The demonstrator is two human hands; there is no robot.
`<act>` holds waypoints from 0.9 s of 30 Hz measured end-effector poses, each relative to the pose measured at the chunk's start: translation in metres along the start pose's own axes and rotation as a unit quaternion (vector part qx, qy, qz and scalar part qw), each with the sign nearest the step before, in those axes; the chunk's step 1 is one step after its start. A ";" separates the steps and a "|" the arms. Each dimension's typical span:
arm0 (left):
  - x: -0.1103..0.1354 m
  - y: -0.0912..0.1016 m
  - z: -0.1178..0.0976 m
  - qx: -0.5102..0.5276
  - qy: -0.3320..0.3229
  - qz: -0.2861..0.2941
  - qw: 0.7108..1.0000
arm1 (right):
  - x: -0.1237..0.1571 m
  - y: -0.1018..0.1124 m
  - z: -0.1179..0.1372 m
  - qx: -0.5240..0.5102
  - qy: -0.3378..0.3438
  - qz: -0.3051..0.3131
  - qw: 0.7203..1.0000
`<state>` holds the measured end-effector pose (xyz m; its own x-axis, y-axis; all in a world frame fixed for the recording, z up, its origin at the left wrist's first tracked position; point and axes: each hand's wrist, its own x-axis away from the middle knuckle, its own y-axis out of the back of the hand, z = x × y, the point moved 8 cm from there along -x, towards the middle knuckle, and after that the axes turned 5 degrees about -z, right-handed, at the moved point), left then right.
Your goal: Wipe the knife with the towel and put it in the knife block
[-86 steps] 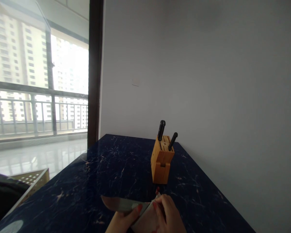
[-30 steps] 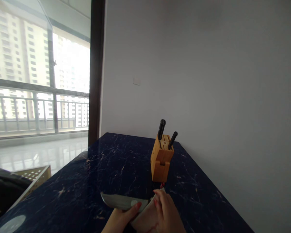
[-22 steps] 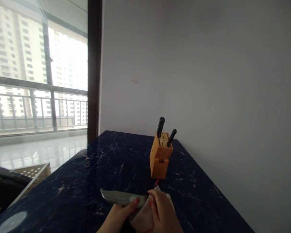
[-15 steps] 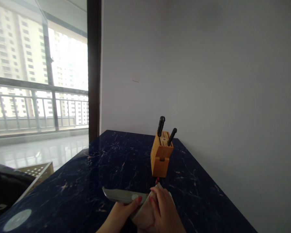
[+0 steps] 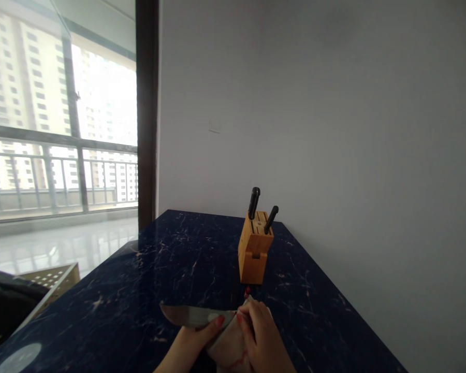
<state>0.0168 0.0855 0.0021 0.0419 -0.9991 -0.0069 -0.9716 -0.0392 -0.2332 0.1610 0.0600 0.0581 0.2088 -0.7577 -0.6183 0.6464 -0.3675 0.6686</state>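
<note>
Hands meet low in the head view, cut off at the wrists by the bottom edge. The left hand (image 5: pixel 186 348) comes up from below with its thumb laid flat on the side of a knife (image 5: pixel 186 315). The red-painted thumbnail presses the steel, and the other fingers of that hand are tucked under the blade, out of sight. The hand is closed on the knife. The blade runs level and leftward from the thumb, its rounded tip well out past the fingers over the dark blue marbled table (image 5: pixel 147 264).

The right hand (image 5: pixel 264 343) sits just to the right of that thumb, its fingers (image 5: pixel 245 317) curled down and closed on a pale cloth (image 5: pixel 228 346). The cloth bunches between the two hands and covers the blade's near end. The knife's handle is hidden under cloth and hand. A small red bit shows just beyond the right fingertips; what it is cannot be told.

Further beyond the right fingers, well apart from them, a wooden knife block (image 5: pixel 253 254) stands upright on the table close to the grey wall (image 5: pixel 334 129). Two black handles (image 5: pixel 253 201) stick up out of its slots, the right one tilted. Far to the left of the left hand, past the table's edge, lies a perforated pale crate (image 5: pixel 52 275). Behind it, a window (image 5: pixel 62 129) shows a railing and tall buildings.
</note>
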 end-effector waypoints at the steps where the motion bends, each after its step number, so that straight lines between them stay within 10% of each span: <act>1: 0.000 -0.001 0.000 0.001 0.001 0.005 1.000 | 0.000 0.000 0.001 -0.002 0.005 0.004 1.000; 27: -0.006 0.003 0.014 -0.002 0.006 0.036 0.999 | 0.002 -0.008 0.010 -0.010 0.010 0.039 0.999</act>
<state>0.0170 0.0915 -0.0122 -0.0301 -0.9995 -0.0115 -0.9729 0.0319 -0.2289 0.1490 0.0559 0.0553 0.2732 -0.7725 -0.5732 0.6421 -0.2972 0.7066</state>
